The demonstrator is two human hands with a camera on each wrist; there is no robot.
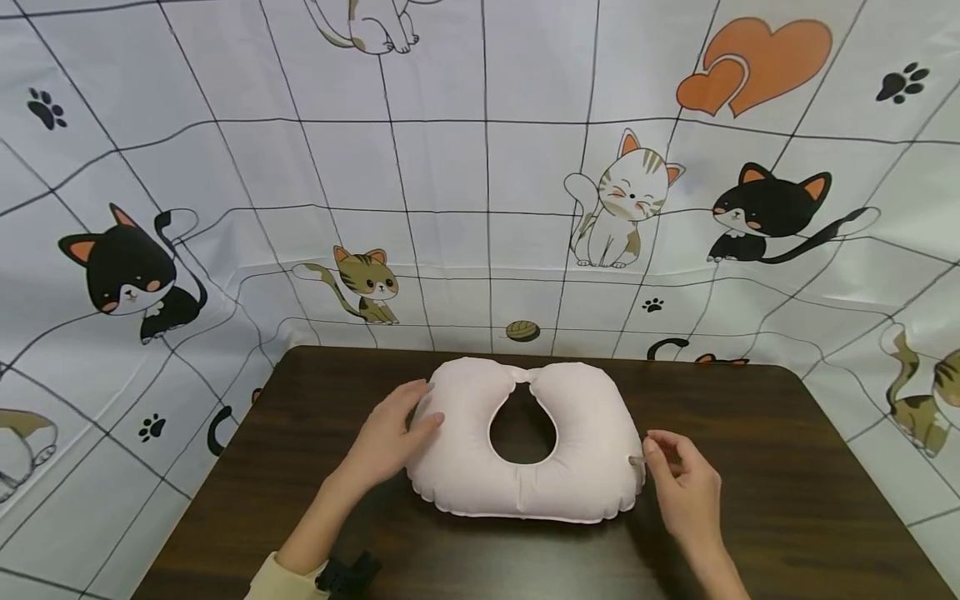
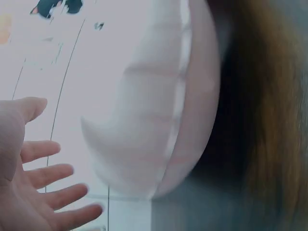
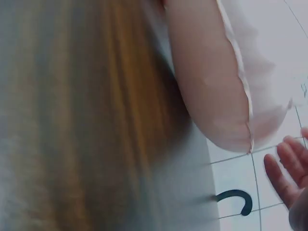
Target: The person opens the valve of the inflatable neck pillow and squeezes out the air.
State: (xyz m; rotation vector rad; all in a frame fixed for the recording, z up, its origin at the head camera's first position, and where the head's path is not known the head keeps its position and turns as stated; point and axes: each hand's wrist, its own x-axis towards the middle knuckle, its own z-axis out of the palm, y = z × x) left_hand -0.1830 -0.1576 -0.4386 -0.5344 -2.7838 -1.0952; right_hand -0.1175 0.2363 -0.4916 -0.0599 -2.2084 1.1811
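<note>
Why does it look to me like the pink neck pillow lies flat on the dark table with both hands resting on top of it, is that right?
Not quite. The neck pillow does lie flat on the dark table, but only the left hand rests on it. The right hand sits beside its right edge, fingertips at a small valve there. The head view shows this.

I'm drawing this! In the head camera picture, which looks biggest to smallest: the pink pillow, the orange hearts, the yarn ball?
1. Pink pillow, biggest by far.
2. Orange hearts on the backdrop.
3. Yarn ball, tiny.
The pillow is closer to the camera, so it looks extra big.
</note>
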